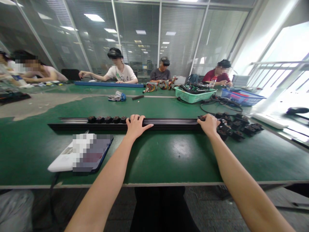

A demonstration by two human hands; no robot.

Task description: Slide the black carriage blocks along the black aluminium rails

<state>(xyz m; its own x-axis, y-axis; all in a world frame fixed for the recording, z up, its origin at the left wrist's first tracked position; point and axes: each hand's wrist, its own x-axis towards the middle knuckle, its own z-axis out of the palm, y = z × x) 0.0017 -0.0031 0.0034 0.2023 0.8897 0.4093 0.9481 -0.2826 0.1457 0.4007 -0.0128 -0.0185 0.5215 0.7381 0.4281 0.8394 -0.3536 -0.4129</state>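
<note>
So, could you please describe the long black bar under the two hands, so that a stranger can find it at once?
On the green workbench, right in front of the person, lies a long black rail running sideways, with the left hand and right hand resting on it. Unlike the blue bar farther along the bench, it has a row of small black parts along its left half.

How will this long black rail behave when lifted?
The black rail looks stiff: it lies straight under the left hand and right hand. It is probably heavy and awkward at its long ends. Its squared profile suggests it will not roll easily.
</note>
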